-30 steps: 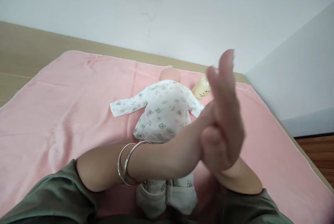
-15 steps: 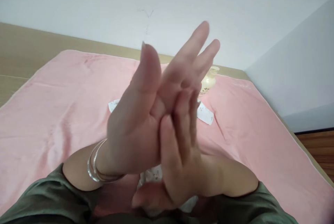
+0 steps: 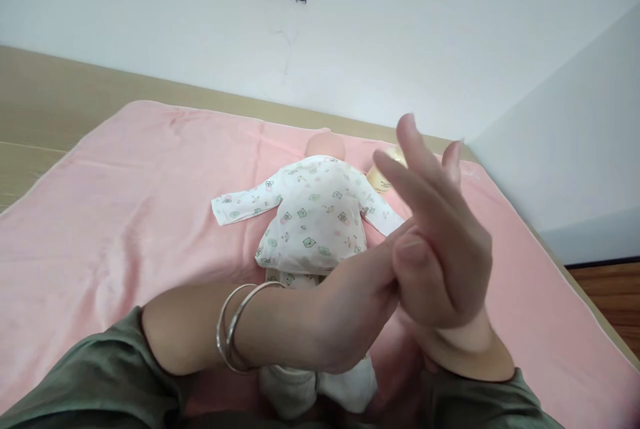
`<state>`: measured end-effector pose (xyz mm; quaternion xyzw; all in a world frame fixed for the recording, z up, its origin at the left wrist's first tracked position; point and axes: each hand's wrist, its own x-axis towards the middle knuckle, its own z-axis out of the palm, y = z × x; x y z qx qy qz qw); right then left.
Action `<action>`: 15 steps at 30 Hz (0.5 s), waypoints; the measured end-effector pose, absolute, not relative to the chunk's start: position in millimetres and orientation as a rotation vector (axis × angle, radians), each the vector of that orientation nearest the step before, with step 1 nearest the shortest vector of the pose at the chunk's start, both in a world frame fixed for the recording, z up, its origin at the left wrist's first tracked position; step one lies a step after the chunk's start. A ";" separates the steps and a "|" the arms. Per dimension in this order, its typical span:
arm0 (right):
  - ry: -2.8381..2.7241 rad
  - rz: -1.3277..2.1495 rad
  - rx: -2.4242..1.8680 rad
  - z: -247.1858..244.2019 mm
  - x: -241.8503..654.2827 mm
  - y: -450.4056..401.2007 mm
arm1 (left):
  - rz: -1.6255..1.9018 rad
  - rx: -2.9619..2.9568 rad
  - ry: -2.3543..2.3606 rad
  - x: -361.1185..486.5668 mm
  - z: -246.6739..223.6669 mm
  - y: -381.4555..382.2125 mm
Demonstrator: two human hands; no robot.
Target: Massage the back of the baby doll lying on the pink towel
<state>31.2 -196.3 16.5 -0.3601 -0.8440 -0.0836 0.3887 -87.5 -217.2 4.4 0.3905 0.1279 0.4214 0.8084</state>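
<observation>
Soft, even daylight; no glare, faint shadows on the blanket [image 3: 125,216]. Slight motion blur on the right hand [image 3: 440,242]; straight wall lines bow near the edges.

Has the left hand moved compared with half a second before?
Yes. The left hand has dropped and swung right, uncovering the doll on the pink blanket.

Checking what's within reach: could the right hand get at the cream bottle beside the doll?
Probably yes: the right hand is raised just in front of the bottle, holding nothing, though the left hand presses against it.

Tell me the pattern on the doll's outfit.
White romper with small green and pink animal prints, in the head view.
</observation>
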 end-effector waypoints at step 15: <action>-2.178 0.158 -1.209 -53.0 14.8 -121.9 | 1.383 1.384 1.292 -122.4 -54.9 -103.9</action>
